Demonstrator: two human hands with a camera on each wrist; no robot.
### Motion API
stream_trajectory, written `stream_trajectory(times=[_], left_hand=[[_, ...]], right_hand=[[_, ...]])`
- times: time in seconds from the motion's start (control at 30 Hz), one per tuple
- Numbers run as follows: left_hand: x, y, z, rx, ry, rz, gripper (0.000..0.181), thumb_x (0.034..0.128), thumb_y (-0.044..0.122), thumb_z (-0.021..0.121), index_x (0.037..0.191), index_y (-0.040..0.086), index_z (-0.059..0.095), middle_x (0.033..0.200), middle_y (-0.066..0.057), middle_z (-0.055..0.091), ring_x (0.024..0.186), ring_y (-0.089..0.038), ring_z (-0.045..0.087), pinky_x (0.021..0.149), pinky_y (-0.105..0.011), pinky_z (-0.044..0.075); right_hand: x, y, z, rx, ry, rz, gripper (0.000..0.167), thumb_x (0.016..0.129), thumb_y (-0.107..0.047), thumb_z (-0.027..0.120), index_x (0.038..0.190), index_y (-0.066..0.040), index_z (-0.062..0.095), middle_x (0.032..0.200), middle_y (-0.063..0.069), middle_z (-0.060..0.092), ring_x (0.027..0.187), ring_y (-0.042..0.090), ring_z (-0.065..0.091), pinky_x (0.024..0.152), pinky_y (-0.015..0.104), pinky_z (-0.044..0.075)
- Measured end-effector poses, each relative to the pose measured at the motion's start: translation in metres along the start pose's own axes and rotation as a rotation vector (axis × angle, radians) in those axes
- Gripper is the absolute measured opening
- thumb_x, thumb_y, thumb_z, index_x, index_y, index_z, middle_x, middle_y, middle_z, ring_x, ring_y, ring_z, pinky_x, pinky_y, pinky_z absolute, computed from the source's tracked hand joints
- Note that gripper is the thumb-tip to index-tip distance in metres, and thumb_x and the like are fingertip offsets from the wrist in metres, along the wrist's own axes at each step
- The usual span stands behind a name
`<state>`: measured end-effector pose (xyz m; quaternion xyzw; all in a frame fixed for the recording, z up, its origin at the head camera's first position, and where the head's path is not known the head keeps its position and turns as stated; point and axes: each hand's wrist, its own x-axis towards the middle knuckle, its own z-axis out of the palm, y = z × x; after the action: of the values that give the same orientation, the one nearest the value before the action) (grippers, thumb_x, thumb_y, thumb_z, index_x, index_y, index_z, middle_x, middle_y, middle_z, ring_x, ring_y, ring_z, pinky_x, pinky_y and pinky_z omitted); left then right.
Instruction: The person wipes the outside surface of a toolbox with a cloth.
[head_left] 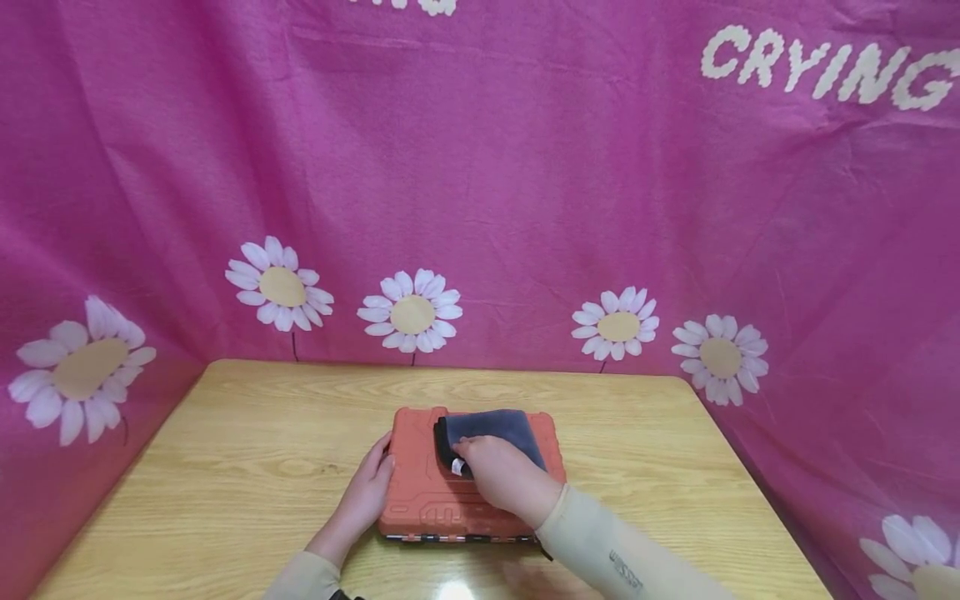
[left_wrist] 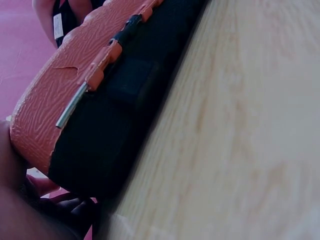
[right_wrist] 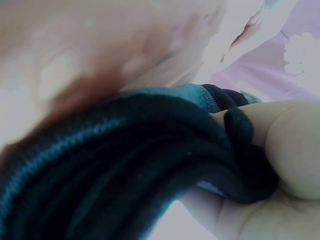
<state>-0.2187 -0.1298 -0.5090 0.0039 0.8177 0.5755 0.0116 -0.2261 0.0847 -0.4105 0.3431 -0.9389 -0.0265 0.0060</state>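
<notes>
An orange case [head_left: 427, 500] with a black lower half [left_wrist: 115, 120] lies on the wooden table. A folded dark grey-blue cloth [head_left: 498, 427] with a small white tag rests on its lid, toward the right. My right hand [head_left: 510, 477] pinches the cloth's left edge; in the right wrist view, folds of the dark cloth [right_wrist: 130, 160] run into the fingers. At the case's left side, my left hand [head_left: 369, 483] holds the edge, its fingers along the side and partly hidden in the left wrist view.
The wooden table [head_left: 285, 433] reaches out on both sides of the case and behind it. A pink-purple curtain [head_left: 480, 183] with white daisies and lettering hangs at the table's back and sides.
</notes>
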Motion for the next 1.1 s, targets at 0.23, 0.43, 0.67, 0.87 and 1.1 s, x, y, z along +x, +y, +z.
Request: stream_trajectory(times=[0.23, 0.43, 0.67, 0.87, 1.1], left_hand=[[0.0, -0.002, -0.001, -0.004, 0.004, 0.018, 0.051, 0.1125, 0.016, 0.032, 0.16, -0.002, 0.026, 0.164, -0.031, 0.026, 0.154, -0.048, 0.021, 0.125, -0.064, 0.02], [0.001, -0.003, 0.0, -0.008, 0.004, 0.002, 0.052, 0.1125, 0.016, 0.032, 0.161, 0.0, 0.026, 0.165, -0.029, 0.026, 0.155, -0.047, 0.02, 0.125, -0.063, 0.019], [0.0, -0.001, 0.001, -0.022, 0.004, 0.0, 0.052, 0.1126, 0.016, 0.031, 0.161, -0.001, 0.025, 0.165, -0.03, 0.025, 0.155, -0.048, 0.02, 0.125, -0.063, 0.018], [0.0, 0.001, 0.001, -0.005, 0.012, -0.004, 0.052, 0.1127, 0.017, 0.031, 0.161, -0.001, 0.026, 0.164, -0.031, 0.026, 0.154, -0.049, 0.021, 0.124, -0.065, 0.02], [0.0, 0.001, 0.0, 0.014, 0.023, 0.011, 0.051, 0.1122, 0.016, 0.031, 0.16, -0.002, 0.027, 0.163, -0.032, 0.029, 0.153, -0.049, 0.023, 0.124, -0.065, 0.021]], right_hand=[[0.008, 0.009, 0.002, 0.012, 0.005, 0.031, 0.033, 0.097, 0.001, 0.065, 0.129, -0.004, 0.07, 0.123, 0.008, 0.075, 0.114, 0.021, 0.071, 0.099, 0.031, 0.057], [0.012, 0.015, 0.002, 0.035, 0.023, 0.041, 0.032, 0.097, 0.002, 0.066, 0.128, -0.002, 0.07, 0.121, 0.009, 0.075, 0.112, 0.022, 0.072, 0.099, 0.033, 0.058], [0.018, 0.026, 0.004, 0.044, 0.044, 0.075, 0.031, 0.096, 0.001, 0.066, 0.127, -0.003, 0.07, 0.114, 0.011, 0.076, 0.109, 0.024, 0.072, 0.098, 0.036, 0.058], [0.021, 0.032, 0.005, 0.062, 0.069, 0.087, 0.029, 0.098, 0.001, 0.064, 0.126, -0.004, 0.071, 0.11, 0.011, 0.077, 0.106, 0.024, 0.073, 0.097, 0.038, 0.058], [0.023, 0.033, 0.006, 0.078, 0.041, 0.11, 0.032, 0.099, 0.001, 0.062, 0.129, -0.004, 0.07, 0.115, 0.011, 0.076, 0.11, 0.024, 0.072, 0.099, 0.039, 0.057]])
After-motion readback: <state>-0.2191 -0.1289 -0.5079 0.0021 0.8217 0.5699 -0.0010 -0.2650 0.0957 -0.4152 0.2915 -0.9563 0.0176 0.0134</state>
